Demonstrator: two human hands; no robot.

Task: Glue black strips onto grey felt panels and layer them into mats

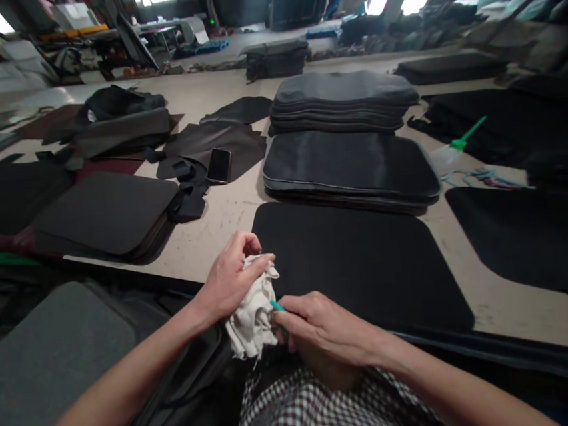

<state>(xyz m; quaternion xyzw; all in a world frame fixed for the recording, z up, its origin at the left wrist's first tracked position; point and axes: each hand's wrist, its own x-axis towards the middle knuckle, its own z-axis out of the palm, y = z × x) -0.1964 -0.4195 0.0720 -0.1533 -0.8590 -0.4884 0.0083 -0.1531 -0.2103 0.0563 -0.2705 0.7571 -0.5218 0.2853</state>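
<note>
At the near left, beside the worktable [201, 244], lies a grey flat-topped panel [52, 369]. On the table's left side sits a stack of dark rounded-corner sheets [105, 210], edges slightly fanned. Next, a smartphone [220, 165] rests partly on dark material, beside black offcuts [188, 189].

At the front edge, the left hand [230, 278] is closed on a crumpled white cloth [249, 323], thumb laid across its upper part. The cloth is bunched in front of the person, above the checked garment [288, 413], between the two hands; its lower edge hangs loose and frayed. The right hand [319, 320], just beside the cloth's right side, is closed around a slim teal implement [276, 305]; only a short end shows, so its type cannot be determined. Whether those fingers also pinch the cloth cannot be told.

Further right, a black rounded-corner sheet [359, 259] lies flat, with a stack of glossier black sheets [350, 166] behind it. A green-nozzled bottle [458, 144] lies tilted at far right.

Assessment: the cloth appears light, soft and limp, unlikely to slip or break, though its frayed edge may shed threads. A gathered fold suits the hold better than the edge. The implement appears light and rigid, best held along its shaft.
</note>
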